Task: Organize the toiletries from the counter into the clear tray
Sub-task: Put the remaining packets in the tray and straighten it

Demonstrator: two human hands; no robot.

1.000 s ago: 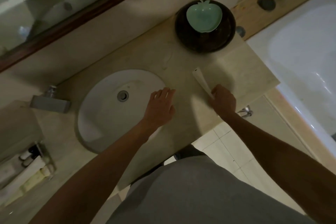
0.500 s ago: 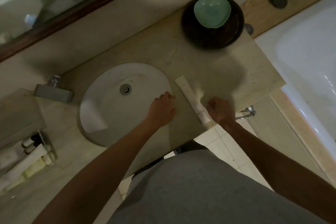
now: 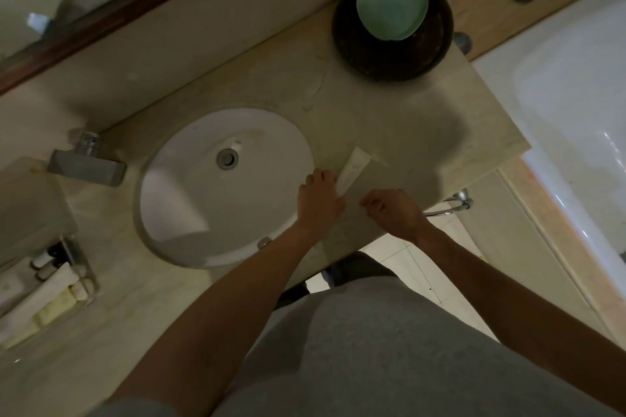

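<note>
A white tube (image 3: 354, 167) lies slanted on the beige counter (image 3: 406, 118), just right of the sink. My left hand (image 3: 318, 201) closes on the tube's near end, which is hidden under its fingers. My right hand (image 3: 396, 211) hovers a little to the right of the tube, fingers loosely curled and apart, holding nothing. The clear tray (image 3: 88, 272) stands at the far left of the counter and holds several small bottles and pale tubes.
A white oval sink (image 3: 203, 213) is set into the counter, with a metal tap (image 3: 86, 164) on its left. A dark round bowl (image 3: 393, 57) holding a green apple-shaped dish (image 3: 391, 12) stands at the back right. A white bathtub (image 3: 576, 95) lies to the right.
My right hand brought the white tube leftward and let go of it. My left hand moved right and took the tube's near end.
</note>
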